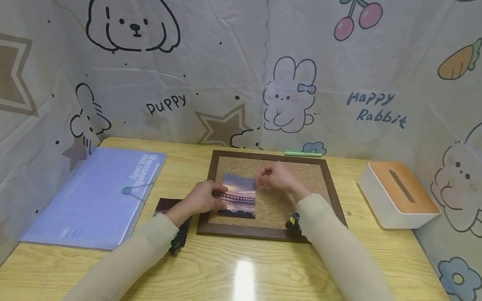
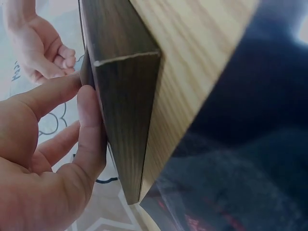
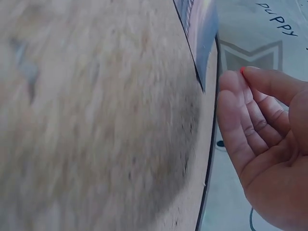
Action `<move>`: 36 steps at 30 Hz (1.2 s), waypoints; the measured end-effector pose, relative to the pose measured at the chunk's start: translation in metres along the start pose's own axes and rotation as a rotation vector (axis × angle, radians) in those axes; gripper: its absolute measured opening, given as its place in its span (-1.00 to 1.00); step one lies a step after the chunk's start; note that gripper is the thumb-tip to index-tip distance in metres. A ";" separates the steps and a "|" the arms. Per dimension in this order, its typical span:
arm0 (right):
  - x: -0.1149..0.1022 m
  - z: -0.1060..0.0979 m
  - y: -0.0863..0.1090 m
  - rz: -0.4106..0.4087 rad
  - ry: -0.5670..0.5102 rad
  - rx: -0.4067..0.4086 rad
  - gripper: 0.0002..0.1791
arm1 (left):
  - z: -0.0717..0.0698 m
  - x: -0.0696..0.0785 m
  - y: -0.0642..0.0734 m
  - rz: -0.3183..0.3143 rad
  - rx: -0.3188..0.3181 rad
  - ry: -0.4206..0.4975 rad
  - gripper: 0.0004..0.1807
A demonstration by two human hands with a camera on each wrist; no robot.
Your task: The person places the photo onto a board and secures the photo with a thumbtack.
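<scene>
A sunset photo of a long pier lies on the left part of a cork board with a dark wooden frame. My left hand presses the photo's left edge with extended fingers. Above the photo's upper right corner, my right hand pinches a small red push pin between thumb and index finger; only a red bit of it shows. In the right wrist view, that photo corner stands slightly off the cork. A second, dark photo lies on the table, partly hidden by my left wrist.
On the left lies a blue document folder with a string clasp. A white tissue box with an orange lid stands at the right. Behind the board is a green pen. Printed curtains surround the wooden table.
</scene>
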State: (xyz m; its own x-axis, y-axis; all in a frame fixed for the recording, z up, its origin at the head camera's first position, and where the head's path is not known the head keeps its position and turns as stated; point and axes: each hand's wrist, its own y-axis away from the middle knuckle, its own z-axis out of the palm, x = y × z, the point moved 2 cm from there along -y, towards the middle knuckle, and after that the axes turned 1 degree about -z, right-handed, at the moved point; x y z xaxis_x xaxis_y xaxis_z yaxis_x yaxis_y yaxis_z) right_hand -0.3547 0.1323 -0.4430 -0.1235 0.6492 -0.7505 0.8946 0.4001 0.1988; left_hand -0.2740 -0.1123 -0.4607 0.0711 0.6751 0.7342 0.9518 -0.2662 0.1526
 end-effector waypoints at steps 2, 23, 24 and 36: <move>-0.002 0.005 -0.004 0.000 -0.027 -0.014 -0.86 | 0.000 0.001 0.000 0.007 0.015 -0.047 -0.49; -0.017 0.036 -0.037 0.000 0.048 -0.045 -0.85 | 0.000 0.001 -0.002 0.042 0.036 -0.136 -0.49; -0.018 0.036 -0.037 -0.002 0.051 -0.043 -0.85 | 0.000 0.002 -0.002 0.042 0.035 -0.134 -0.49; -0.022 0.039 -0.040 0.027 0.080 -0.002 -0.86 | 0.001 0.003 -0.002 0.040 0.038 -0.141 -0.49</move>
State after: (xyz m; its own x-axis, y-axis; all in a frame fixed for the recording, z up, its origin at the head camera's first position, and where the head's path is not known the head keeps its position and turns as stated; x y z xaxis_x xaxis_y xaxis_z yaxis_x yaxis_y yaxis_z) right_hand -0.3709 0.0766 -0.4586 -0.1333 0.7090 -0.6925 0.8972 0.3832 0.2196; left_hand -0.2751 -0.1095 -0.4595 0.1482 0.7548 0.6390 0.9578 -0.2705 0.0975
